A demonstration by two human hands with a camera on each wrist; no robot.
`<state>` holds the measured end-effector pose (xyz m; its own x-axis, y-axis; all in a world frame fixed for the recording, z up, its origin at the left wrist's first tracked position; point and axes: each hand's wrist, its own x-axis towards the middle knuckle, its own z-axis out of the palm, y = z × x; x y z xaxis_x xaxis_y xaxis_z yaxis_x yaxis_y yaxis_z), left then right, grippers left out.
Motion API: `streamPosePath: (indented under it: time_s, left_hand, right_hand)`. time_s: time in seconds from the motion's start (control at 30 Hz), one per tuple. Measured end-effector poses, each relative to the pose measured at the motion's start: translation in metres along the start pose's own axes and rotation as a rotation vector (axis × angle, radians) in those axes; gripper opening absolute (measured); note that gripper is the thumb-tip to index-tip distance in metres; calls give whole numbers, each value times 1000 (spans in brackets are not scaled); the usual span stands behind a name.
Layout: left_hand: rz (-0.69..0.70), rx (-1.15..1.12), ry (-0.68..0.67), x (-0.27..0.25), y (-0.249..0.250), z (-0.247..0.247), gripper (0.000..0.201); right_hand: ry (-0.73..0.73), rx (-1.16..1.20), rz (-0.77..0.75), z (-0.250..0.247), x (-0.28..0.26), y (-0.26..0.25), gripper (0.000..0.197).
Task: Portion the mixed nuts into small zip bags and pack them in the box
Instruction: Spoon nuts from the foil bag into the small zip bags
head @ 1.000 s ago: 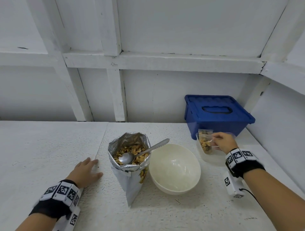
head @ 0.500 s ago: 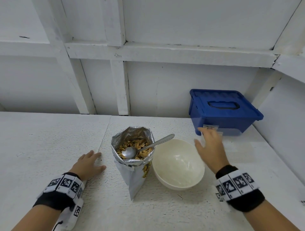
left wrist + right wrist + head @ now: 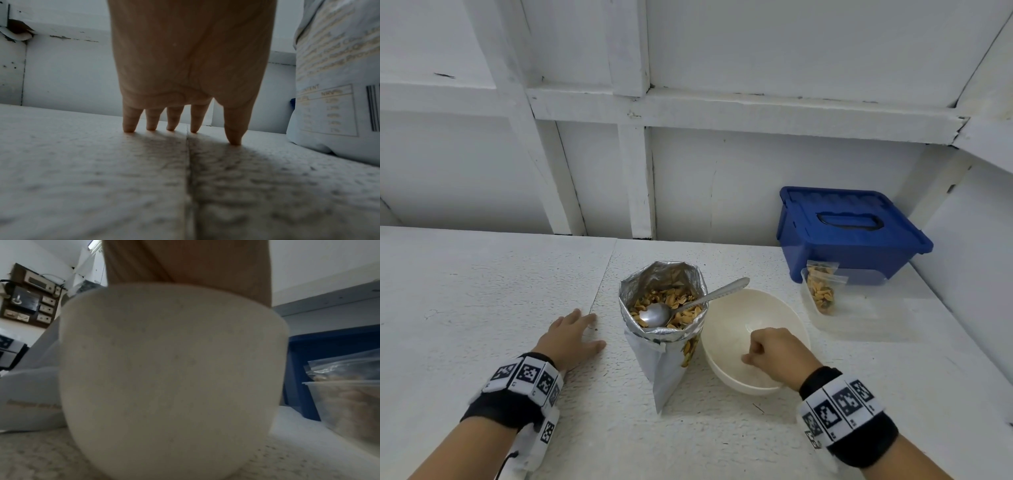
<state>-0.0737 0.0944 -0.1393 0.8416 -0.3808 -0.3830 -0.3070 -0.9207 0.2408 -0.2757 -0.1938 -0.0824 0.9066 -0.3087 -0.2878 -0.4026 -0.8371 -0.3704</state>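
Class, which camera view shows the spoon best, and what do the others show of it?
The head view: the whole spoon shows, its scoop in the nut bag, its handle over the bowl. Neither wrist view shows the spoon.

White table: bag, bowl, boxes.

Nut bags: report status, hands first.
Left hand flat on table, empty. Right hand curled over bowl, holding nothing visible. One filled zip bag in clear box. Spoon in nut bag. Nothing blocking.
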Motion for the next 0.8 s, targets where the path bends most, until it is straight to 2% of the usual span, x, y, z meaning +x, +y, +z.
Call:
streamPosePath:
  time_s: [0.1,0.23,0.3,0.37,0.47,0.53,0.6,0.7,0.73,0.8]
  left_hand:
    - [0,0,-1,0,0,0,71]
    - [1,5,-10,-1,0,0,70]
    - [0,6,-18,-2,0,-1,69]
    - [2,-20,-18,-3,-1,-3,66]
    - [42,-168,59,-11,4,-10,56]
    - [108,-277,174,-20,16,-20,50]
    - [212,-367,357,-34,36,-38,43]
    - [415,-526,578,-62,75,-71,37]
    - [487,-577,594,-72,88,-82,38]
    - [627,-659,532,-94,111,-99,53]
  right_hand:
    - [-14,153,30,-7,0,2,31]
    - [-88,405,28,-26,-3,7,11]
    - [-80,448,40,-36,-6,9,9]
    - [30,447,65,-46,-9,10,8]
    - [381,435,40,-64,-18,5,9]
    - [631,434,-72,-77,-28,-6,7]
    - [761,464,-231,-88,-37,-22,5]
    - [764,484,-462,-93,-47,-52,8]
    - [750,493,-530,-92,-49,-62,9]
    - [722,507,-647,-87,-50,-79,7]
